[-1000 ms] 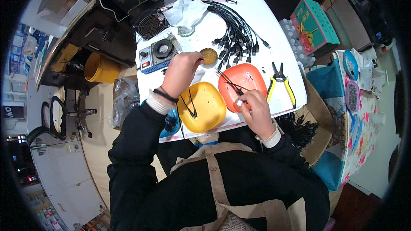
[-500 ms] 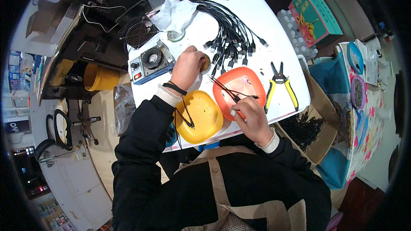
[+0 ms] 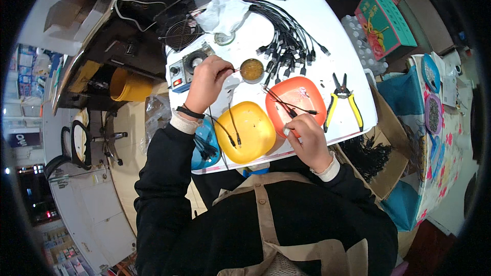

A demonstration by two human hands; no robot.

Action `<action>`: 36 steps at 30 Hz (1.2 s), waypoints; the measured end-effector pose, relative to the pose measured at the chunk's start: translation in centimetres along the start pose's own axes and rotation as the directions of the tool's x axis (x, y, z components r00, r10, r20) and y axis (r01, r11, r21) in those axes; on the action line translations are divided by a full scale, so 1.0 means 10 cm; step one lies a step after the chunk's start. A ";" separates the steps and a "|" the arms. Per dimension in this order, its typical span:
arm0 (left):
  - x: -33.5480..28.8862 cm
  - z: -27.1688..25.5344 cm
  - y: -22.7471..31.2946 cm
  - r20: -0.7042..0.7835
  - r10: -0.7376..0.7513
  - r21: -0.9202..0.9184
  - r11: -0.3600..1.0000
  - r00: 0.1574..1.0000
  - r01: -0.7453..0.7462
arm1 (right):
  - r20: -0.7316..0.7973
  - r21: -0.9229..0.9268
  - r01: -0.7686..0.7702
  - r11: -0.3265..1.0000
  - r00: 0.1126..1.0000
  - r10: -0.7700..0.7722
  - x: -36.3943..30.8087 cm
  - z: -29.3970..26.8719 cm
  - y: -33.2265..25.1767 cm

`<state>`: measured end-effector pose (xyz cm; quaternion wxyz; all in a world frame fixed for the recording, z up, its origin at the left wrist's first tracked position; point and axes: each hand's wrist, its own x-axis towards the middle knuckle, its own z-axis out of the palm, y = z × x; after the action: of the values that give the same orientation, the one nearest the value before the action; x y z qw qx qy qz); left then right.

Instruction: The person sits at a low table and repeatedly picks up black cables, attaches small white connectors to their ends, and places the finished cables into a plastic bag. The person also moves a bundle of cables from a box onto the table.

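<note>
My left hand [image 3: 210, 79] is pinched around a thin black cable, whose bare wire end points right to the rim of a small round tin [image 3: 252, 70] of amber material. Beside and partly behind that hand is a blue and grey soldering pot [image 3: 180, 77] with a lit red switch. My right hand [image 3: 309, 143] is closed at the near edge of an orange bowl [image 3: 313, 88], its fingers at black cable ends [image 3: 289, 107] lying there. Something whitish shows at its fingertips. Cable ends also lie in the yellow bowl [image 3: 258, 138].
Many black cables with plugs [image 3: 286, 46] fan across the far table. Yellow-handled wire strippers [image 3: 343, 102] lie right of the orange bowl. A blue bowl [image 3: 207, 145] stands at the left edge, and a cardboard box [image 3: 391, 174] of cables stands off the right edge.
My left hand has moved left off the tin, which now shows fully with the wire end at its rim. My right hand stays by the orange bowl. The whole view has shifted slightly.
</note>
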<state>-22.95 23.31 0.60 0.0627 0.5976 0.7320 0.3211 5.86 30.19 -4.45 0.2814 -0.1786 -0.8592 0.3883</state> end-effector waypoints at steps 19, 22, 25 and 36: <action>-0.07 -0.50 -0.75 -0.010 -0.067 0.481 0.874 0.998 0.063 | 0.070 0.039 0.045 0.998 0.996 -0.048 0.02 0.09 -0.13; -0.02 -0.48 -0.75 0.014 -0.078 0.545 0.837 0.997 0.058 | 0.082 0.061 0.021 0.998 0.996 -0.026 0.02 0.09 -0.13; 0.01 -0.45 -0.75 0.043 -0.072 0.598 0.801 0.996 0.032 | 0.076 0.066 0.026 0.997 0.997 -0.031 0.03 0.09 -0.13; 0.04 -0.36 -0.69 0.082 -0.084 0.675 0.738 0.993 0.007 | 0.073 0.082 0.035 0.996 0.997 -0.041 0.02 0.06 -0.13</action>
<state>-30.52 21.73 -0.21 -0.1102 0.5783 0.8084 0.0009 5.19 29.14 -3.75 0.2635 -0.1362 -0.8559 0.4236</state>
